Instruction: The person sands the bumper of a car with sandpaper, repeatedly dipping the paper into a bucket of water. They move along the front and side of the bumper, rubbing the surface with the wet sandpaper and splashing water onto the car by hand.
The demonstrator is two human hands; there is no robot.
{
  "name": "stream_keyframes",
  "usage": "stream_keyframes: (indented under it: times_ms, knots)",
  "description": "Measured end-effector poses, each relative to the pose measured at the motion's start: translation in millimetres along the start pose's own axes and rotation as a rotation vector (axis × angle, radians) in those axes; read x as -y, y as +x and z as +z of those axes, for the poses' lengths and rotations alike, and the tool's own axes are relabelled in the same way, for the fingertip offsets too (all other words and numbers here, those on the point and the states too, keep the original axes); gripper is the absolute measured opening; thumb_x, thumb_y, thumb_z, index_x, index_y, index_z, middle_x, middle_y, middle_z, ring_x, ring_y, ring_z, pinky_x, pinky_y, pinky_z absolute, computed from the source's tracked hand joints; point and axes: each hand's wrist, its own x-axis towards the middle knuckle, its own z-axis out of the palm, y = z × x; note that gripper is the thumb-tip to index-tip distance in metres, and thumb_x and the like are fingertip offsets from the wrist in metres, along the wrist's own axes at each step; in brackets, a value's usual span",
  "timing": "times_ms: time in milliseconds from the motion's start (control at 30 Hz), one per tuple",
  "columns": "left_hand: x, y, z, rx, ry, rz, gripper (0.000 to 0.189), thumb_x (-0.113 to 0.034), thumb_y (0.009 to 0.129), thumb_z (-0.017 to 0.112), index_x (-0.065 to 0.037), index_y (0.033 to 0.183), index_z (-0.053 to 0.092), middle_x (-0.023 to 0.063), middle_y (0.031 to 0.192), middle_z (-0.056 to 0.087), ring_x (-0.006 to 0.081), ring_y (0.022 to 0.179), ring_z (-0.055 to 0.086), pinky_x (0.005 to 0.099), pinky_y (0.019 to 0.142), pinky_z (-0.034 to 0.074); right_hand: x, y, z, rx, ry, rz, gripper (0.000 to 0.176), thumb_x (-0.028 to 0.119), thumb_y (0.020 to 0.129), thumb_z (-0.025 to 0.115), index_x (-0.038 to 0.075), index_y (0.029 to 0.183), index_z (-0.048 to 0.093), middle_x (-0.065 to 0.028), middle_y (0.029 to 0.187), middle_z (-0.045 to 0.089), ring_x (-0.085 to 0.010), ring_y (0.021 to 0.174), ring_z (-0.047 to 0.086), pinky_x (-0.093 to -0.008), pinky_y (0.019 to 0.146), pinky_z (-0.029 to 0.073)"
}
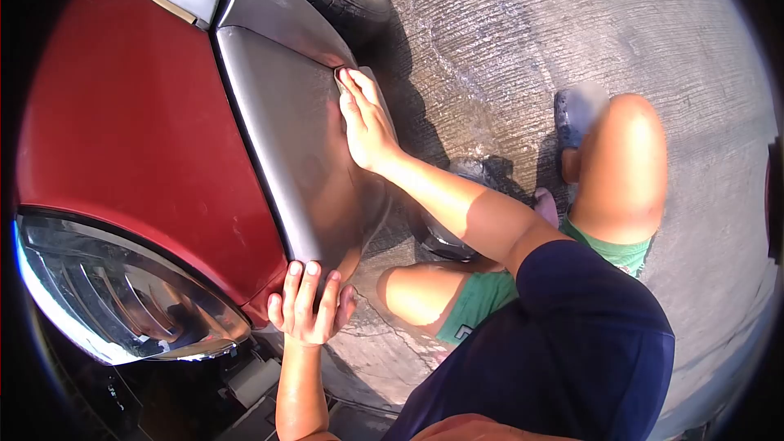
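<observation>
My right hand [369, 122] presses against the outer edge of a grey fender panel [269, 114] on a car. Under its fingers is a thin, flat, brownish-grey sheet [338, 79], mostly hidden, perhaps sandpaper. My left hand [313, 304] lies with fingers spread on the panel's lower corner, near the seam with the red bodywork [135, 122]. Nothing shows in its grasp. The panel looks dull grey, with a smooth brownish sheen near the right arm.
A clear headlight [122, 286] sits below the red section. At the top is a tyre [351, 8]. Partly behind my right forearm, a dark rounded container [437, 237] stands on the ridged, wet-looking concrete [490, 24]. My knees and a sandal [576, 114] are at the right.
</observation>
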Motion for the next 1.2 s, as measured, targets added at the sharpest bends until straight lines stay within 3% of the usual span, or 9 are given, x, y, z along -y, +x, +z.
stream_keyframes:
  times_ms: [300, 367, 500, 633, 833, 967, 1033, 1100, 1200]
  knots:
    - [-7.3, 3.4, -10.1, 0.031, 0.067, 0.019, 0.024, -0.033, 0.09, 0.072, -0.021, 0.11, 0.075, 0.0118, 0.131, 0.069, 0.0314, 0.128, 0.065, 0.0502, 0.125, 0.021, -31.5, 30.7, -29.0, -0.122, 0.471, 0.391, 0.06, 0.032, 0.114, 0.039, -0.001, 0.163, 0.031, -0.0219, 0.168, 0.034, -0.0316, 0.156, 0.033, -0.0381, 0.128, 0.025]
    - [-12.4, 18.9, -11.9, 0.069, 0.065, -0.015, 0.024, -0.029, 0.085, 0.079, -0.019, 0.106, 0.074, 0.013, 0.128, 0.067, 0.0341, 0.128, 0.063, 0.0534, 0.121, 0.03, -60.5, 61.4, 4.5, -0.036, 0.39, 0.363, 0.06, 0.033, 0.115, 0.038, -0.001, 0.164, 0.029, -0.022, 0.17, 0.032, -0.0315, 0.158, 0.03, -0.0382, 0.129, 0.023]
    - [-10.4, 85.6, 7.6, 0.059, -0.031, -0.013, 0.027, -0.029, 0.082, 0.084, -0.01, 0.098, 0.074, 0.0174, 0.134, 0.064, 0.0428, 0.134, 0.055, 0.0576, 0.106, 0.053, 28.6, 90.0, -33.0, -0.352, 0.152, -0.128, 0.054, 0.03, 0.115, 0.038, -0.004, 0.157, 0.041, -0.0247, 0.164, 0.038, -0.0358, 0.154, 0.036, -0.0418, 0.127, 0.029]
    - [-13.7, 96.0, 1.9, 0.213, -0.048, -0.004, 0.024, -0.032, 0.087, 0.079, -0.011, 0.099, 0.075, 0.017, 0.142, 0.064, 0.0409, 0.138, 0.055, 0.0547, 0.11, 0.048, -13.0, 84.0, -79.5, -0.534, 0.032, -0.069, 0.051, 0.023, 0.114, 0.042, -0.006, 0.156, 0.04, -0.0282, 0.157, 0.045, -0.0404, 0.147, 0.046, -0.0437, 0.122, 0.037]
    - [-20.6, 105.1, 2.9, 0.371, 0.087, -0.024, 0.024, -0.042, 0.091, 0.073, -0.018, 0.096, 0.074, 0.0044, 0.133, 0.072, 0.0339, 0.135, 0.06, 0.0529, 0.118, 0.036, -56.2, 49.8, -29.5, -0.024, 0.08, 0.063, 0.061, 0.029, 0.113, 0.042, -0.005, 0.162, 0.028, -0.0281, 0.168, 0.03, -0.042, 0.157, 0.027, -0.0464, 0.129, 0.024]
    - [-22.0, 104.8, 4.7, 0.399, 0.147, -0.007, 0.028, -0.046, 0.093, 0.071, -0.018, 0.097, 0.072, 0.0025, 0.13, 0.073, 0.0344, 0.134, 0.059, 0.0533, 0.119, 0.033, 37.5, 39.8, -23.0, 0.19, 0.109, -0.275, 0.071, 0.04, 0.114, 0.03, 0.001, 0.169, 0.007, -0.0204, 0.177, 0.003, -0.0393, 0.163, 0.003, -0.0522, 0.131, 0.006]
    - [-22.5, 103.9, 3.5, 0.435, 0.158, -0.014, 0.029, -0.046, 0.094, 0.071, -0.018, 0.098, 0.072, 0.0013, 0.127, 0.075, 0.0358, 0.135, 0.058, 0.0536, 0.12, 0.031, 7.2, 38.3, -17.4, 0.124, 0.075, -0.205, 0.07, 0.043, 0.115, 0.026, 0.0, 0.168, 0.011, -0.0208, 0.176, 0.007, -0.0382, 0.163, 0.006, -0.0519, 0.131, 0.006]
    - [-22.4, 103.1, 4.7, 0.437, 0.158, -0.006, 0.028, -0.045, 0.092, 0.072, -0.018, 0.1, 0.072, 0.0029, 0.13, 0.073, 0.037, 0.138, 0.054, 0.0541, 0.121, 0.029, -45.8, 53.5, -15.1, 0.105, 0.179, 0.246, 0.071, 0.044, 0.115, 0.024, -0.003, 0.166, 0.014, -0.0228, 0.175, 0.01, -0.0385, 0.163, 0.007, -0.0505, 0.132, 0.006]
    - [-21.3, 100.3, 6.4, 0.427, 0.167, 0.0, 0.029, -0.047, 0.095, 0.068, -0.018, 0.097, 0.073, 0.0011, 0.123, 0.077, 0.0366, 0.141, 0.053, 0.0545, 0.123, 0.026, 12.1, 53.0, -19.4, 0.111, 0.221, 0.0, 0.073, 0.047, 0.114, 0.021, -0.003, 0.167, 0.012, -0.0226, 0.175, 0.009, -0.0382, 0.163, 0.006, -0.0519, 0.131, 0.004]
